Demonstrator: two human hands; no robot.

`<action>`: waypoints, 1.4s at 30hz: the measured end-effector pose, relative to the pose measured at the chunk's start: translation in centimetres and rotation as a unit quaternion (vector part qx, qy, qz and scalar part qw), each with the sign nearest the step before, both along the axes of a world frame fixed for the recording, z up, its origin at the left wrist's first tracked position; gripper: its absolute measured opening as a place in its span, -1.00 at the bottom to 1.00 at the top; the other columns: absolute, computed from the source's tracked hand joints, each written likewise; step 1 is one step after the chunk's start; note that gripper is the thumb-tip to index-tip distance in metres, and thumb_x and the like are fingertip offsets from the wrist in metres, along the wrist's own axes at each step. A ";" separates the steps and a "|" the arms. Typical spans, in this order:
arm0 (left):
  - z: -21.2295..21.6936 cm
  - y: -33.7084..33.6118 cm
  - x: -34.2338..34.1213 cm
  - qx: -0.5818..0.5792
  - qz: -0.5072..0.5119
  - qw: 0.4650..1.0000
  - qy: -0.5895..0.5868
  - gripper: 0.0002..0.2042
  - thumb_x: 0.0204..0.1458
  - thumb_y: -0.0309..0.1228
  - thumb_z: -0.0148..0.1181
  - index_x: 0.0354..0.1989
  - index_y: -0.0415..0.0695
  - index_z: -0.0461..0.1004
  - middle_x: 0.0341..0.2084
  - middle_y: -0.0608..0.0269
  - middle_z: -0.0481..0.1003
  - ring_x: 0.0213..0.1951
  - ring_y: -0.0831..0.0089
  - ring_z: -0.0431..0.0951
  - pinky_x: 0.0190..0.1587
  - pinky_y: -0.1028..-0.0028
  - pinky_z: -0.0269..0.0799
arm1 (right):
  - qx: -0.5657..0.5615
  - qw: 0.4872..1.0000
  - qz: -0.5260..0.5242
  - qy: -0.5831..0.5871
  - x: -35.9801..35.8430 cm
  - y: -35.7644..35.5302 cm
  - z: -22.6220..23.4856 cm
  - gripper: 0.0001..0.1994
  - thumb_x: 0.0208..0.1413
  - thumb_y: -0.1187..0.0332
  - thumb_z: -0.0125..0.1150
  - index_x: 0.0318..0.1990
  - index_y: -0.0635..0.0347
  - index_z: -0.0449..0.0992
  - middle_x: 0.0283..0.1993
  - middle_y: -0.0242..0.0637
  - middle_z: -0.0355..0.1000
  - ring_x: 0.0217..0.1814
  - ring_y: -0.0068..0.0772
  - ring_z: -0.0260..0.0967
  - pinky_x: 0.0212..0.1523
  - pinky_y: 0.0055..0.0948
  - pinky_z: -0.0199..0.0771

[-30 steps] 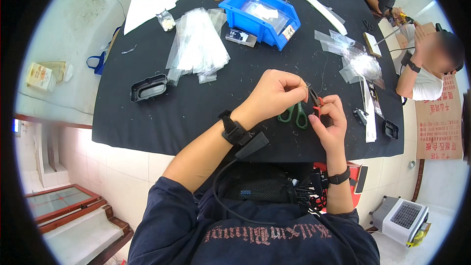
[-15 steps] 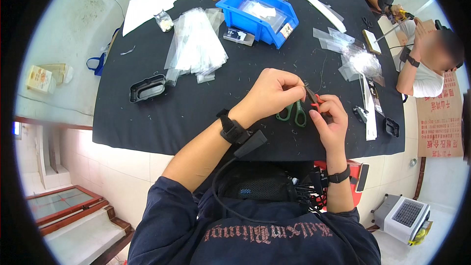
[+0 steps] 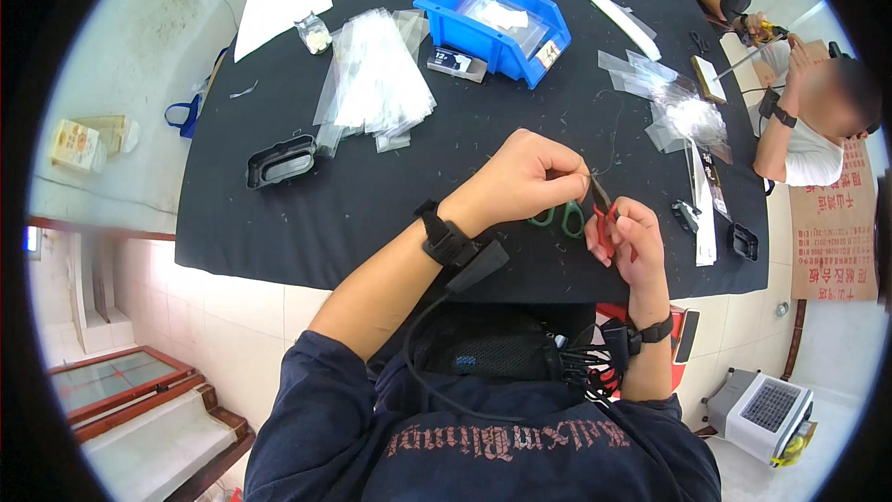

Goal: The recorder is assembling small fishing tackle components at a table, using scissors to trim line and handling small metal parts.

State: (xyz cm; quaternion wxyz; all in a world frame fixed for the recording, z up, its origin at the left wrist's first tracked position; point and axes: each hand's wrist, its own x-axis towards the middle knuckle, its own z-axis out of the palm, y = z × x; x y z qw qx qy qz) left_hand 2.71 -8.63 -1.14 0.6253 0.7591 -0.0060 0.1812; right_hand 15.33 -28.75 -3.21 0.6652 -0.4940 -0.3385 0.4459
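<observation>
left hand (image 3: 525,177) pinched on thin dark wire (image 3: 597,188), right hand (image 3: 624,240) clenched round red-handled cutter (image 3: 604,228). wire runs slantwise up from cutter, hands touching, just above green scissors (image 3: 560,217) on black table (image 3: 390,195). blue bin (image 3: 492,23) well beyond scissors, holds clear bags.

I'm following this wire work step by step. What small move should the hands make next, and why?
Probably close the red-handled cutter on the thin dark wire. The right hand holds the cutter with its tip up at the wire, and the left hand pinches that wire just beside it, so the piece looks set for a snip.
</observation>
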 end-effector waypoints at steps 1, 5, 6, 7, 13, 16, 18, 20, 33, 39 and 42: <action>0.0 0.0 0.0 0.001 -0.005 1.000 0.002 -0.82 0.07 -0.45 0.15 -0.48 -0.28 0.60 -0.65 0.31 0.52 -0.58 0.69 0.40 -0.52 0.56 0.27 | -0.001 1.000 0.015 0.019 0.1 0.0 0.1 -0.65 0.22 0.16 0.12 -0.52 0.14 0.27 -0.52 -0.01 0.42 -0.65 -0.51 0.23 -0.67 -0.57 0.19; -0.2 0.1 0.1 0.016 -0.013 1.000 -0.002 -0.82 0.07 -0.44 0.16 -0.49 -0.27 0.59 -0.64 0.30 0.53 -0.58 0.67 0.41 -0.51 0.55 0.28 | -0.011 0.995 0.056 0.077 0.4 -0.2 0.3 -0.62 0.22 0.10 0.12 -0.51 0.13 0.24 -0.55 0.02 0.39 -0.67 -0.48 0.23 -0.71 -0.56 0.17; -0.3 0.1 0.2 0.018 -0.015 1.000 -0.002 -0.82 0.07 -0.44 0.16 -0.49 -0.27 0.59 -0.64 0.29 0.53 -0.58 0.66 0.42 -0.51 0.55 0.29 | -0.008 0.994 0.066 0.091 0.4 -0.3 0.3 -0.62 0.21 0.09 0.13 -0.51 0.14 0.24 -0.55 0.02 0.38 -0.68 -0.48 0.22 -0.72 -0.55 0.16; -0.3 0.1 0.2 0.020 -0.016 1.000 -0.002 -0.81 0.08 -0.44 0.17 -0.49 -0.27 0.59 -0.64 0.29 0.53 -0.58 0.66 0.42 -0.51 0.55 0.29 | -0.017 0.992 0.070 0.100 0.5 -0.4 0.3 -0.62 0.21 0.09 0.12 -0.49 0.14 0.24 -0.55 0.03 0.38 -0.69 -0.48 0.21 -0.74 -0.54 0.15; -0.4 -0.1 0.3 0.028 -0.018 0.999 -0.022 -0.80 0.08 -0.42 0.17 -0.50 -0.27 0.59 -0.65 0.28 0.53 -0.59 0.64 0.42 -0.51 0.53 0.28 | -0.024 0.980 0.113 0.160 0.7 -0.5 0.4 -0.62 0.24 0.06 0.06 -0.45 0.15 0.20 -0.56 0.01 0.34 -0.73 -0.47 0.15 -0.79 -0.51 0.13; -0.3 -0.1 0.2 0.027 -0.027 0.999 -0.006 -0.80 0.09 -0.41 0.18 -0.50 -0.26 0.59 -0.65 0.27 0.52 -0.60 0.63 0.42 -0.52 0.51 0.28 | -0.040 0.965 0.136 0.219 0.9 -0.8 0.4 -0.61 0.26 0.06 0.01 -0.47 0.12 0.15 -0.57 0.01 0.32 -0.74 -0.46 0.15 -0.79 -0.51 0.13; -0.2 -0.1 0.1 0.031 -0.030 0.999 -0.007 -0.80 0.09 -0.40 0.18 -0.50 -0.25 0.60 -0.65 0.27 0.52 -0.60 0.61 0.42 -0.51 0.50 0.28 | -0.042 0.956 0.153 0.245 1.3 -1.1 0.2 -0.60 0.27 0.07 -0.03 -0.50 0.10 0.12 -0.57 0.02 0.31 -0.74 -0.46 0.15 -0.81 -0.50 0.11; -0.2 -0.1 0.2 0.040 -0.031 0.998 -0.027 -0.80 0.10 -0.40 0.19 -0.49 -0.24 0.61 -0.65 0.27 0.52 -0.60 0.58 0.43 -0.51 0.50 0.28 | -0.046 0.945 0.173 0.272 1.6 -1.3 -0.1 -0.59 0.29 0.07 -0.07 -0.52 0.09 0.10 -0.56 0.02 0.31 -0.74 -0.46 0.13 -0.82 -0.50 0.09; -0.8 0.0 0.4 0.018 -0.057 0.998 -0.009 -0.81 0.11 -0.39 0.18 -0.44 -0.24 0.62 -0.61 0.26 0.54 -0.55 0.58 0.47 -0.45 0.50 0.35 | -0.030 0.891 0.240 0.383 2.3 -1.5 -1.2 -0.47 0.35 0.03 -0.27 -0.36 0.44 0.32 -0.60 -0.13 0.22 -0.74 -0.47 0.10 -0.87 -0.55 0.08; -0.7 -0.2 0.4 0.011 -0.057 0.998 -0.018 -0.82 0.08 -0.40 0.18 -0.45 -0.24 0.62 -0.62 0.24 0.54 -0.57 0.56 0.46 -0.47 0.50 0.34 | -0.034 0.871 0.258 0.416 2.5 -1.7 -1.3 -0.43 0.35 0.02 -0.28 -0.41 0.47 0.33 -0.60 -0.13 0.22 -0.75 -0.47 0.10 -0.87 -0.55 0.08; -0.6 -0.3 0.4 0.004 -0.050 0.998 -0.032 -0.82 0.02 -0.39 0.17 -0.47 -0.23 0.62 -0.64 0.22 0.53 -0.59 0.53 0.46 -0.47 0.50 0.35 | -0.078 0.873 0.232 0.422 2.6 -1.8 -1.0 -0.38 0.34 -0.01 -0.27 -0.55 0.45 0.30 -0.65 -0.16 0.19 -0.77 -0.49 0.09 -0.87 -0.57 0.08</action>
